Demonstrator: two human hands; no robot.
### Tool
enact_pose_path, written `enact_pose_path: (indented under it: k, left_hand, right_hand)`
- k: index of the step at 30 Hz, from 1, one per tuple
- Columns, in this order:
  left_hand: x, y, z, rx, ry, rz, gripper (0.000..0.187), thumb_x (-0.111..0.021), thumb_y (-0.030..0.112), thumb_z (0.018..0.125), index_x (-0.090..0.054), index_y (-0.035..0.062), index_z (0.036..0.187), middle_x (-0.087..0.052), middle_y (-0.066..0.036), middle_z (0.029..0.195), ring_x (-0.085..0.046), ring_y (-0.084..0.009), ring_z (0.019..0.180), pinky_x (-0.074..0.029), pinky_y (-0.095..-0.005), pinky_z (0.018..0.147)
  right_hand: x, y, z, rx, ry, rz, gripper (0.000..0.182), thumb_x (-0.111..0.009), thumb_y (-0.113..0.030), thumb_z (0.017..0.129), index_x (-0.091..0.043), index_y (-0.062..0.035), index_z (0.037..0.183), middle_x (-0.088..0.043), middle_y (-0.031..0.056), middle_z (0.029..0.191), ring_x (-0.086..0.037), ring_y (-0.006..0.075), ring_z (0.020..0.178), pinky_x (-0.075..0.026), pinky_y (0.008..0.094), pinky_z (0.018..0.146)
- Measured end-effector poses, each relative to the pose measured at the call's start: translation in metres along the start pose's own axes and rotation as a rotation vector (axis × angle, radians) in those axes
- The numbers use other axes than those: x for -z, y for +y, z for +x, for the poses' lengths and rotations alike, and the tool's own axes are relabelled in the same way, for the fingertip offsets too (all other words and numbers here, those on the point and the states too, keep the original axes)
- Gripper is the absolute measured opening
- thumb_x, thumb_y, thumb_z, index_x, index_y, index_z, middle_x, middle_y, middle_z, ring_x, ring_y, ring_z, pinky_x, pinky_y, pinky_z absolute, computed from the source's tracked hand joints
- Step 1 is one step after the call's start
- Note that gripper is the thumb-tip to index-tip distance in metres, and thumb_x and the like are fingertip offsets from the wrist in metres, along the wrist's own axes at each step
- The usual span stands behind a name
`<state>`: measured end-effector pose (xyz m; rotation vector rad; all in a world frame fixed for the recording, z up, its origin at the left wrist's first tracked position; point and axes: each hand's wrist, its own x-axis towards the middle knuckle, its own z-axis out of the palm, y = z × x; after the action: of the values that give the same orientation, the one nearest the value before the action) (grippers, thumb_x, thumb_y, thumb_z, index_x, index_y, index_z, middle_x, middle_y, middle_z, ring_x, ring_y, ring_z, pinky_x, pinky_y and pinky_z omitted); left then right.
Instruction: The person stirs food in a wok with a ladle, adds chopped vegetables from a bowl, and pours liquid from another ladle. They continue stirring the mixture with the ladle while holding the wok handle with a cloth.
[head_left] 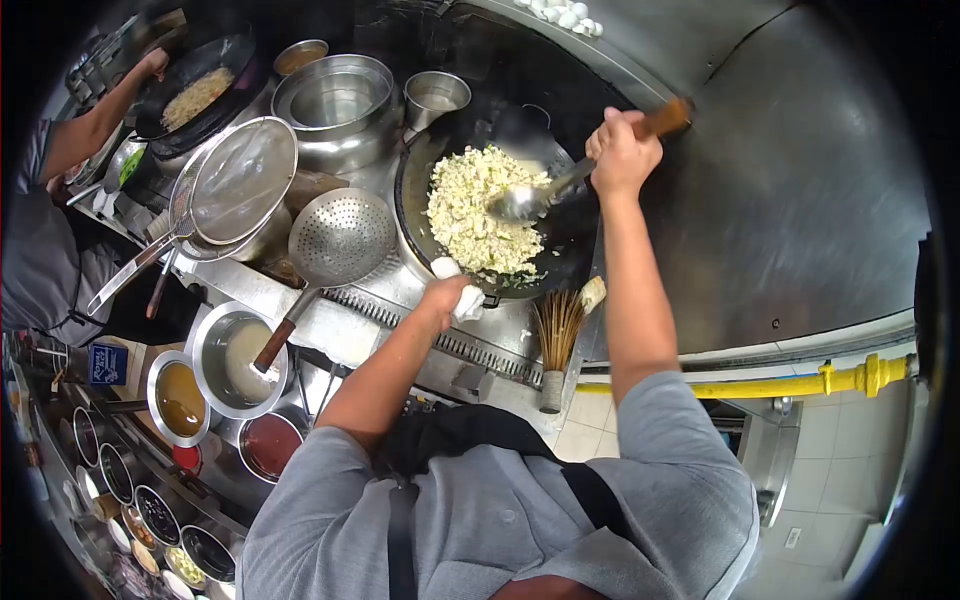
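Observation:
A dark wok (572, 250) sits on the stove in front of me, holding a pale yellow, crumbly food mix (470, 205) flecked with green. My right hand (625, 155) is wrapped round the handle of a metal ladle (518, 204), whose wooden end sticks out past my fist. The ladle's bowl rests in the food, towards its right side. With a folded white cloth (468, 303), my left hand (443, 296) grips the wok's near rim; the cloth hides the exact contact.
Left of the wok are a perforated skimmer (343, 237), a mesh strainer (243, 180) and a metal pot (333, 95). A bamboo brush (556, 335) lies near the stove's front edge. A yellow pipe (740, 388) runs at right. A co-worker's arm (100, 115) reaches to another wok (225, 65).

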<state>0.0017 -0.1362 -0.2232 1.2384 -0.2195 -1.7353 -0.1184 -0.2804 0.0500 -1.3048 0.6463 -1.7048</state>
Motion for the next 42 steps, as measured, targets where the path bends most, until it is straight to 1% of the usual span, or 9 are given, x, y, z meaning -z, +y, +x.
enact_pose_path:
  k: [7, 12, 14, 17, 21, 29, 32, 36, 42]
  left_hand:
    - [0.007, -0.008, 0.004, 0.014, -0.026, -0.075, 0.017, -0.052, 0.015, 0.087, -0.058, -0.001, 0.092, -0.062, -0.011, 0.077, -0.063, -0.0252, 0.063, -0.055, -0.0406, 0.057]
    - [0.001, 0.0, -0.006, 0.011, 0.003, -0.093, 0.028, -0.057, 0.015, 0.083, -0.057, -0.0071, 0.1, -0.064, -0.012, 0.083, -0.065, -0.025, 0.065, -0.053, -0.0386, 0.057]
    - [0.004, -0.003, -0.003, 0.055, -0.042, -0.096, 0.027, -0.055, 0.014, 0.085, -0.056, -0.0071, 0.102, -0.064, -0.013, 0.085, -0.065, -0.0253, 0.066, -0.054, -0.0399, 0.057]
    - [0.0, -0.002, -0.008, -0.024, -0.008, -0.106, 0.026, -0.055, 0.014, 0.085, -0.057, -0.0065, 0.102, -0.064, -0.013, 0.085, -0.065, -0.0246, 0.068, -0.053, -0.0396, 0.056]
    - [0.002, -0.001, -0.005, -0.009, -0.019, -0.085, 0.027, -0.056, 0.015, 0.085, -0.057, -0.0061, 0.103, -0.064, -0.012, 0.086, -0.065, -0.0244, 0.069, -0.053, -0.0388, 0.057]
    - [0.005, -0.006, 0.006, 0.017, -0.029, -0.073, 0.018, -0.049, 0.014, 0.089, -0.054, -0.0015, 0.096, -0.06, -0.012, 0.077, -0.062, -0.0264, 0.062, -0.055, -0.0413, 0.054]
    - [0.006, -0.009, 0.009, 0.035, -0.044, -0.129, 0.018, -0.049, 0.014, 0.088, -0.054, -0.0012, 0.097, -0.06, -0.011, 0.076, -0.063, -0.0259, 0.063, -0.055, -0.0411, 0.054]
    - [0.002, -0.003, 0.001, 0.024, -0.022, -0.106, 0.026, -0.056, 0.013, 0.084, -0.055, -0.0048, 0.103, -0.064, -0.012, 0.082, -0.064, -0.0256, 0.066, -0.054, -0.0398, 0.056]
    - [0.001, -0.005, 0.001, 0.038, -0.061, -0.133, 0.018, -0.049, 0.014, 0.09, -0.056, 0.0007, 0.1, -0.062, -0.01, 0.08, -0.064, -0.025, 0.067, -0.055, -0.0403, 0.058]
  right_hand:
    - [-0.026, 0.021, 0.021, 0.052, -0.047, -0.255, 0.027, -0.061, -0.006, 0.083, -0.045, -0.0081, 0.061, -0.043, -0.0004, 0.048, -0.042, 0.0086, 0.038, -0.035, 0.0255, 0.036]
    - [0.03, 0.108, 0.055, 0.44, 0.017, -0.551, 0.023, -0.061, -0.004, 0.08, -0.046, -0.0061, 0.064, -0.043, 0.0004, 0.048, -0.042, 0.0107, 0.036, -0.035, 0.0261, 0.036]
    - [-0.002, 0.064, 0.059, 0.091, 0.022, -0.34, 0.019, -0.061, -0.005, 0.08, -0.047, -0.0062, 0.068, -0.042, 0.001, 0.049, -0.041, 0.0114, 0.035, -0.035, 0.0274, 0.034]
    - [-0.008, 0.04, 0.035, 0.132, 0.058, -0.005, 0.019, -0.061, -0.004, 0.08, -0.047, -0.0063, 0.068, -0.042, 0.0015, 0.049, -0.042, 0.0113, 0.036, -0.035, 0.0279, 0.034]
    - [0.0, 0.087, 0.062, 0.125, 0.071, -0.395, 0.022, -0.06, -0.003, 0.079, -0.046, -0.0058, 0.062, -0.043, 0.0019, 0.047, -0.043, 0.0116, 0.035, -0.037, 0.0279, 0.033]
    - [0.008, 0.085, 0.06, 0.157, 0.119, -0.444, 0.02, -0.059, -0.003, 0.079, -0.045, -0.0073, 0.067, -0.044, 0.0031, 0.048, -0.044, 0.0131, 0.035, -0.036, 0.0284, 0.034]
    - [-0.02, 0.019, 0.04, -0.005, 0.107, -0.017, 0.02, -0.059, -0.001, 0.079, -0.045, -0.0074, 0.067, -0.043, 0.0021, 0.048, -0.042, 0.0129, 0.034, -0.035, 0.0281, 0.034]
    - [-0.004, 0.071, 0.012, 0.001, 0.186, -0.169, 0.019, -0.059, -0.001, 0.079, -0.047, -0.0071, 0.066, -0.042, 0.0013, 0.048, -0.039, 0.0118, 0.034, -0.034, 0.0282, 0.034]
    - [-0.003, -0.01, 0.025, -0.071, 0.051, -0.373, 0.017, -0.062, -0.005, 0.077, -0.047, -0.0073, 0.068, -0.042, 0.0004, 0.048, -0.04, 0.0123, 0.033, -0.034, 0.0276, 0.033]
